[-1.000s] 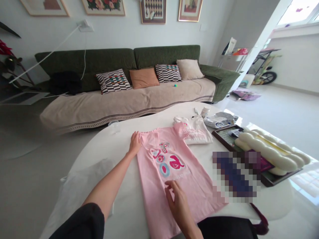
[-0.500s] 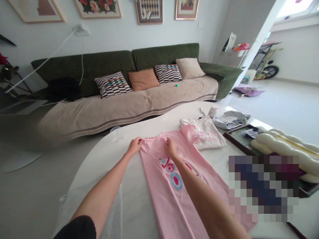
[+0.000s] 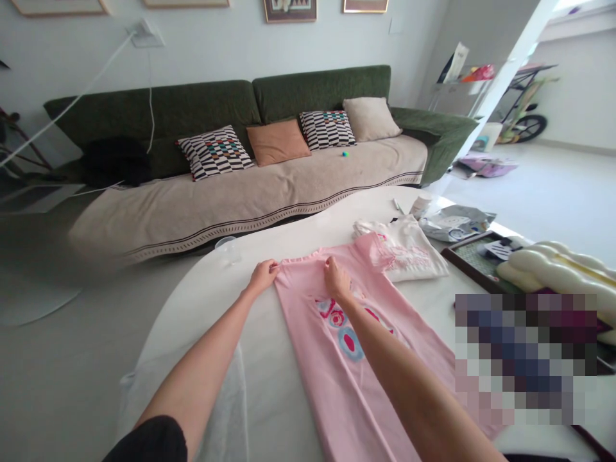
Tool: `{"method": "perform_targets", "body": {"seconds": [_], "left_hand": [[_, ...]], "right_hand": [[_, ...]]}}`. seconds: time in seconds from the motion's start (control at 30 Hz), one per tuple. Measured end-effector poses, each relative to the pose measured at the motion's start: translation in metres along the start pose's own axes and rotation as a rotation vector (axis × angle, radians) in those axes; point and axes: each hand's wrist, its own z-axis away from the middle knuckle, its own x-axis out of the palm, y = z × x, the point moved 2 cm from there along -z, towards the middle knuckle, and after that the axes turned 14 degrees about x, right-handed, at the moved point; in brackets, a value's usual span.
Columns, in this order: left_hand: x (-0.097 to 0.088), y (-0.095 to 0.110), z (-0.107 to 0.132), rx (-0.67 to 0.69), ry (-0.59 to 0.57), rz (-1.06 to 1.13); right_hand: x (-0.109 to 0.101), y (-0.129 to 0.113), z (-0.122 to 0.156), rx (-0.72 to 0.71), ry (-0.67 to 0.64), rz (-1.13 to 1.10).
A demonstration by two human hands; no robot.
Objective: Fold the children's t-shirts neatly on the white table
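Note:
A pink garment (image 3: 315, 340) with a blue and red print lies lengthwise on the white table (image 3: 202, 301), one side folded inward. At its far left corner my left hand (image 3: 264, 276) pinches the edge of the cloth. My right hand (image 3: 337, 278) is closed on the same garment near its far edge, just above the print. A short pink sleeve with a ruffled hem (image 3: 374, 251) sticks out to the right. It overlaps a folded white shirt (image 3: 416, 253) with pink lettering.
A clear plastic cup (image 3: 228, 250) stands at the far left table edge. To the right are a silver packet (image 3: 457, 222), a dark-rimmed tray (image 3: 464, 266) and a cream puffy object (image 3: 553, 266). A green sofa (image 3: 317, 90) stands behind the table.
The view has tipped down and shifted slightly, so everything sits a little differently in frame. My right hand has closed more tightly over the pink cloth; my left keeps its corner.

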Motion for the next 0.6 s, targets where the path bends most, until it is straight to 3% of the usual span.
{"method": "perform_targets", "body": {"seconds": [0.13,0.2,0.3,0.4,0.5,0.6], "left_hand": [[0.004,0.027,0.004,0.0,0.131,-0.053],[0.015,0.048,0.009,0.086,0.132,-0.082],[0.039,0.073,0.021,0.237,-0.005,-0.182],[0.055,0.081,0.031,0.22,-0.147,-0.304],[0.057,0.082,0.033,0.18,-0.226,-0.361],[0.054,0.085,0.03,0.157,-0.285,-0.357]], "right_hand": [[-0.007,-0.002,0.025,-0.129,0.048,0.009],[0.0,-0.003,0.047,-0.273,0.018,0.023],[0.019,0.002,0.075,-0.436,-0.065,0.091],[0.026,0.013,0.09,-0.414,-0.133,0.166],[0.012,0.036,0.108,-0.416,-0.193,0.203],[-0.009,0.076,0.143,-0.435,-0.212,0.22]]}}
